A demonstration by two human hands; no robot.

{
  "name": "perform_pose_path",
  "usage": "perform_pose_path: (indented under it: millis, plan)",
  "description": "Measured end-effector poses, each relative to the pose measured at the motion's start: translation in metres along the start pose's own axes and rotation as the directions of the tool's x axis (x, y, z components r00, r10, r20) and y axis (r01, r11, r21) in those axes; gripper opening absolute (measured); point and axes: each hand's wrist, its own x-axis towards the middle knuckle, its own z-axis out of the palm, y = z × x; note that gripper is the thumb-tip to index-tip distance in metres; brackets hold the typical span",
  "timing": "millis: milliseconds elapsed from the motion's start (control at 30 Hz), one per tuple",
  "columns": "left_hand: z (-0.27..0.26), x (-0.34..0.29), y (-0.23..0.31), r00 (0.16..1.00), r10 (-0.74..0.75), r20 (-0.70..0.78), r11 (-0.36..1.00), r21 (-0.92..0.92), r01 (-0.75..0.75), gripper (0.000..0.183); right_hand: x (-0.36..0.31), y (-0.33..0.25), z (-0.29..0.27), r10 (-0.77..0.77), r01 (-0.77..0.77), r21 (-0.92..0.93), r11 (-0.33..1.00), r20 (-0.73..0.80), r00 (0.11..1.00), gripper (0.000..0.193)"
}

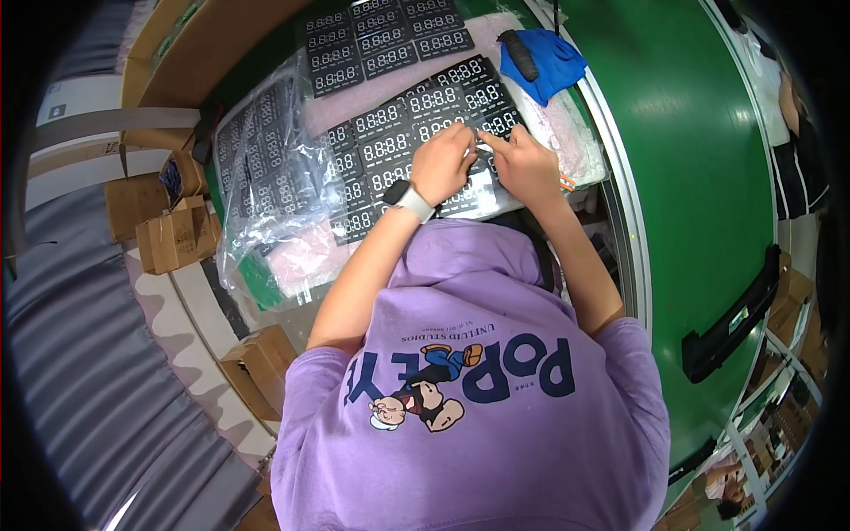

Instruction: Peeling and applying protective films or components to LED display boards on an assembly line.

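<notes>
Black display panels (385,150) printed with white digit shapes lie in rows on the bench in front of me. Over their right part, my left hand (443,164) is bent with its fingers drawn together. Close beside it, my right hand (526,165) has its thumb and index finger pinched together, facing the left fingertips. Something small and pale shows between the two hands, too small to name. A shiny clear film (482,196) lies over the panels just below the hands. My left wrist wears a watch (409,200) with a light strap.
More panels (339,55) lie on pink foam sheet at the back. Clear plastic wrap (266,168) covers another set at the left. A blue cloth (542,69) with a dark-handled tool sits at back right. Cardboard boxes (180,234) stand at left; a green surface (686,177) stretches along the right.
</notes>
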Motion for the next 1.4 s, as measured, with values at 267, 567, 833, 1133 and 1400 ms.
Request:
perform_pose_path:
  millis: [267,567,833,1133,1400]
  plan:
    - [-0.101,-0.053,-0.006,0.949,-0.198,0.245,0.973,-0.07,0.221,0.012,0.005,-0.005,0.007,-0.011,0.013,-0.033,0.999,0.047,0.999,0.032]
    - [-0.108,-0.083,-0.021,0.827,-0.439,-0.35,0.89,-0.046,0.453,0.021,0.035,0.016,0.015,0.154,-0.146,0.243,0.959,-0.013,0.988,0.027]
    - [-0.029,-0.024,0.015,0.969,-0.2,-0.146,0.951,-0.266,0.157,0.021,-0.011,0.006,-0.006,0.263,-0.265,0.248,0.932,0.04,0.964,0.016]
    - [0.017,-0.015,0.011,0.989,-0.113,-0.091,0.993,0.013,0.115,0.017,-0.018,0.0,-0.002,0.2,-0.2,0.098,0.975,0.008,0.98,0.015]
    - [0.015,-0.013,0.024,0.975,-0.181,-0.126,0.983,0.001,0.183,0.013,-0.018,0.006,-0.007,0.098,-0.107,0.168,0.98,0.062,0.993,0.014]
